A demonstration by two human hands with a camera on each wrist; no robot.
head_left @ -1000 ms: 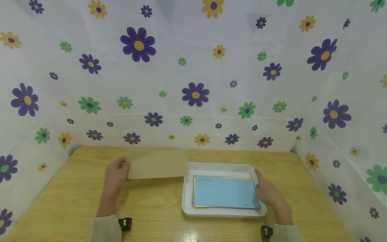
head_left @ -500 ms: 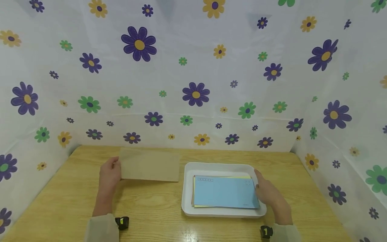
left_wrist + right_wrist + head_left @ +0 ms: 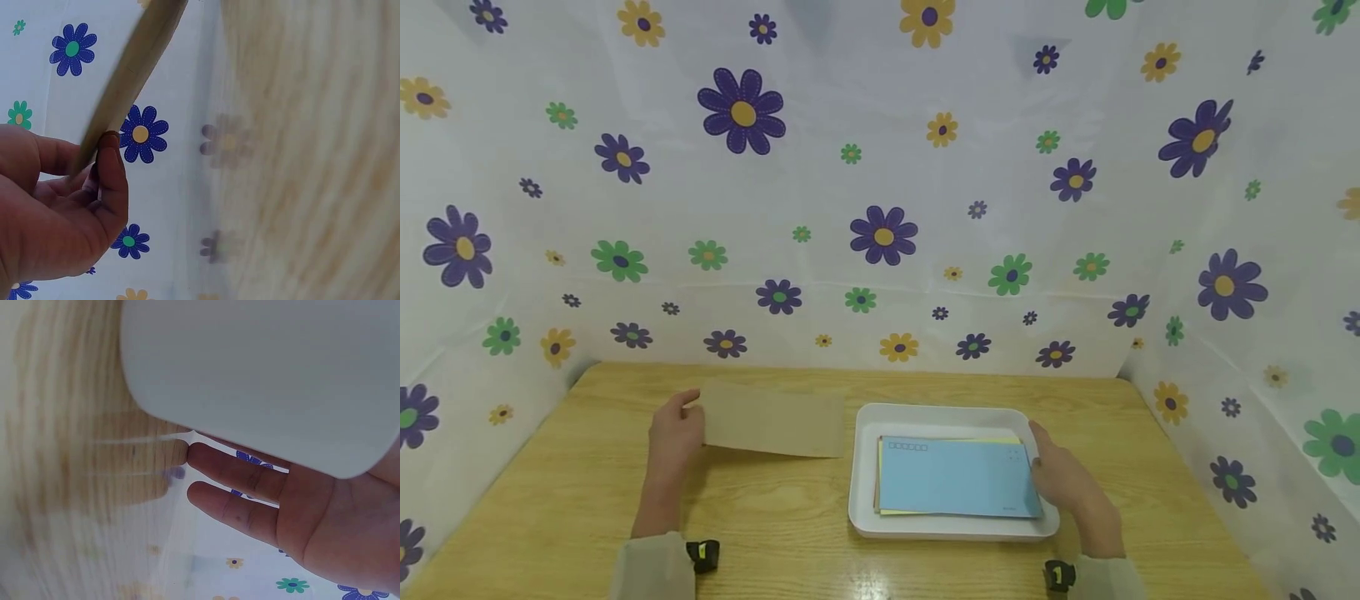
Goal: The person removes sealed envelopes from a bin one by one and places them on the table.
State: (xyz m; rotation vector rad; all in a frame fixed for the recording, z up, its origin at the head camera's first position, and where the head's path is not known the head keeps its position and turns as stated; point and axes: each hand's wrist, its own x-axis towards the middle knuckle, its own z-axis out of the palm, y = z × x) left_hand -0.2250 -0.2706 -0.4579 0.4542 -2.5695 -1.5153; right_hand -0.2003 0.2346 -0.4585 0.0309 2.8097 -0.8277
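My left hand [image 3: 676, 433] pinches the left edge of a plain brown envelope [image 3: 775, 419], held up over the left part of the table. In the left wrist view the envelope [image 3: 134, 75] is seen nearly edge-on between the thumb and fingers of the left hand [image 3: 69, 206]. A white tray [image 3: 955, 528] stands to the right, with a light blue envelope [image 3: 958, 479] on top of yellow and brown ones inside. At the tray's right rim, my right hand [image 3: 1067, 479] holds its side. The right wrist view shows two fingers [image 3: 234, 469] stretched out beside the tray's outer wall [image 3: 250, 381].
The wooden table [image 3: 775, 517] runs back to a white curtain [image 3: 820, 183] printed with flowers, which also closes off both sides. Black bands [image 3: 703, 555] sit at both wrists.
The left hand has carried the brown envelope leftward, away from the tray's left rim, and its right end has dropped lower. The right hand and tray have stayed in place.
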